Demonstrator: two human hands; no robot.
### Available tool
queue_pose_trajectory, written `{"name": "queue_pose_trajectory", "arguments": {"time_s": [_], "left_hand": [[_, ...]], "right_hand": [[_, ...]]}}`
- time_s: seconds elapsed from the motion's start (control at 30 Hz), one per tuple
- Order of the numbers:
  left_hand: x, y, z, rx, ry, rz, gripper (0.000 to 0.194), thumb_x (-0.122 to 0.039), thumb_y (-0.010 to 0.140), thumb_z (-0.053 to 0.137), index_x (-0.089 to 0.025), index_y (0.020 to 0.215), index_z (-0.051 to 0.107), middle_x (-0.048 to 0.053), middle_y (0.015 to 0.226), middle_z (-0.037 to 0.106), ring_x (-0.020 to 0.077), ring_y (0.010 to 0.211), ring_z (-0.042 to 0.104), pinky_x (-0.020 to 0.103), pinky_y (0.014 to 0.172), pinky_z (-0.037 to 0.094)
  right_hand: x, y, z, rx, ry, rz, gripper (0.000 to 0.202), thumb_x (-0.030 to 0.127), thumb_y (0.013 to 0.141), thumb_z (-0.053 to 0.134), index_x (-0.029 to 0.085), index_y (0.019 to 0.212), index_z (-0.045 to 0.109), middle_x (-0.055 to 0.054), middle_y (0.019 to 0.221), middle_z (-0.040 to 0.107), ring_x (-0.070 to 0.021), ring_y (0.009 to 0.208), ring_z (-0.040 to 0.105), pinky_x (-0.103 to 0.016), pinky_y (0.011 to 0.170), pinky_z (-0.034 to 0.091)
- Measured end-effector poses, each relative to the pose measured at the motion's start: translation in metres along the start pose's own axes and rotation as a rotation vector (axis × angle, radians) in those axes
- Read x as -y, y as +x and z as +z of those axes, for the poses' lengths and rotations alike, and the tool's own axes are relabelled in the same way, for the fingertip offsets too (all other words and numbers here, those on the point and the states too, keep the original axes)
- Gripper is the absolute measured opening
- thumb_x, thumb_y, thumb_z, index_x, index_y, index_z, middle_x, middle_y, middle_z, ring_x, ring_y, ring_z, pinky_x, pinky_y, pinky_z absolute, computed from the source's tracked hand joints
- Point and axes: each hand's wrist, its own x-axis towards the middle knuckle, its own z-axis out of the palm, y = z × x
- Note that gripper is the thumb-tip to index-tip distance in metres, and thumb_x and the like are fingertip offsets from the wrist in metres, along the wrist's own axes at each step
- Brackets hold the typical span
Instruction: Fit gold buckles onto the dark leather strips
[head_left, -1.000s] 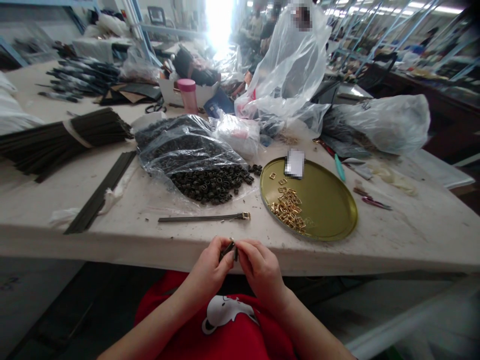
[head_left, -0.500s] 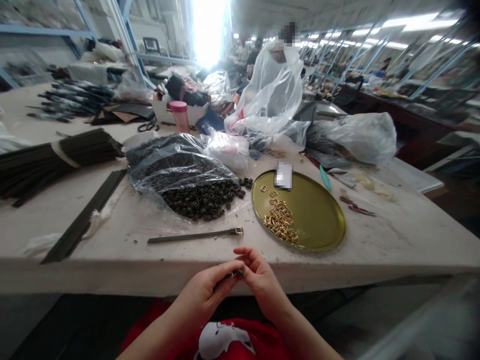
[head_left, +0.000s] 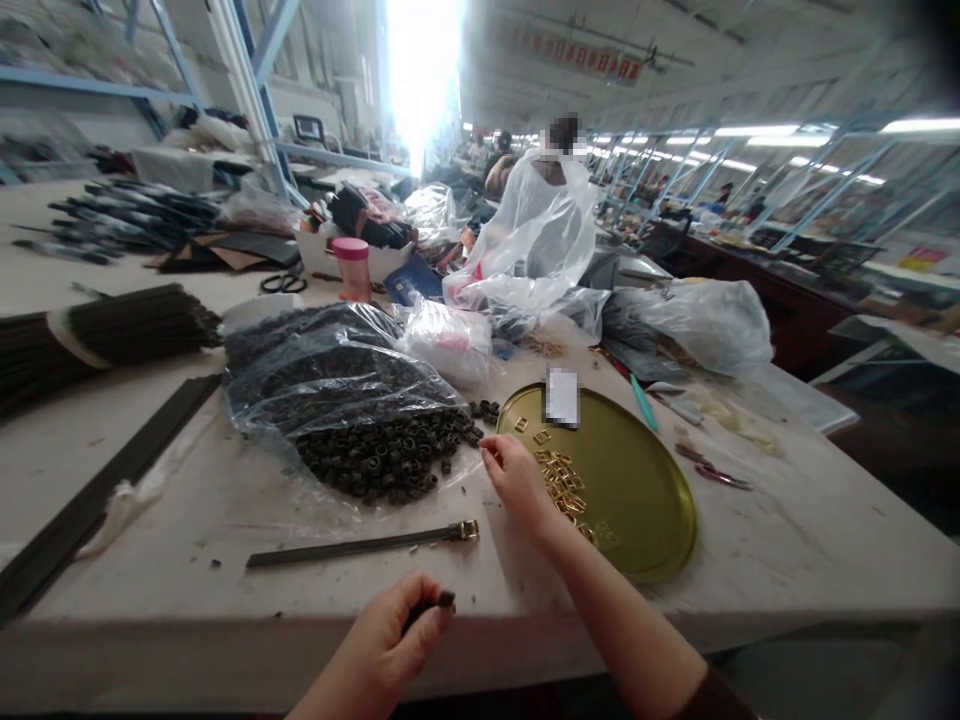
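Near the table's front edge my left hand (head_left: 409,625) is closed round a dark strap (head_left: 445,600), whose end pokes out past the thumb. My right hand (head_left: 517,480) reaches over the table, fingertips bent together beside the pile of dark loops (head_left: 382,455); whether it pinches something small cannot be made out. Gold buckles (head_left: 559,480) lie on the round gold tray (head_left: 645,500), just right of my right hand. A dark strap with a gold buckle (head_left: 360,547) lies flat on the table between the pile and my left hand.
Plastic sheeting (head_left: 337,365) covers part of the loops. Bundled dark strips (head_left: 135,325) and loose strips (head_left: 112,480) lie at the left. A pink-lidded jar (head_left: 352,268), scissors (head_left: 283,280) and pliers (head_left: 721,476) are on the table. A person (head_left: 555,190) is behind the bags.
My right hand has left my left hand and moved up and forward to the pile's right edge. My left hand has shifted slightly left and down, still holding the strap. The view has tilted up.
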Motion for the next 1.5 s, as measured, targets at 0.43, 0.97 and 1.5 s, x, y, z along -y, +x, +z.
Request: {"name": "queue_pose_trajectory", "arguments": {"time_s": [0.43, 0.97, 1.5], "left_hand": [[-0.011, 0.016, -0.014, -0.132, 0.059, 0.017, 0.035, -0.049, 0.078, 0.046, -0.015, 0.076, 0.052, -0.005, 0.059, 0.038, 0.0105, 0.053, 0.033, 0.021, 0.049, 0.028], [-0.017, -0.006, -0.001, -0.236, 0.09, 0.076, 0.028, -0.042, 0.08, 0.049, -0.015, 0.083, 0.056, -0.005, 0.06, 0.048, 0.0106, 0.053, 0.042, 0.021, 0.051, 0.035], [-0.013, -0.027, 0.0, -0.25, 0.425, 0.201, 0.018, -0.027, 0.084, 0.043, -0.021, 0.089, 0.06, 0.001, 0.085, 0.065, 0.018, 0.08, 0.058, 0.026, 0.071, 0.04]], "right_hand": [[0.024, -0.019, -0.009, 0.22, 0.508, 0.092, 0.015, 0.032, 0.081, 0.05, 0.017, 0.08, 0.052, 0.001, 0.068, 0.052, -0.0113, 0.06, 0.048, -0.023, 0.058, 0.039], [0.067, -0.113, -0.008, 0.118, 0.73, 0.028, 0.017, 0.031, 0.083, 0.048, 0.018, 0.083, 0.058, 0.0, 0.068, 0.055, -0.0115, 0.061, 0.049, -0.024, 0.057, 0.039], [0.068, -0.121, -0.008, 0.178, 0.426, -0.064, 0.016, 0.016, 0.078, 0.043, 0.016, 0.084, 0.058, -0.002, 0.071, 0.062, -0.0123, 0.063, 0.055, -0.022, 0.059, 0.042]]}}
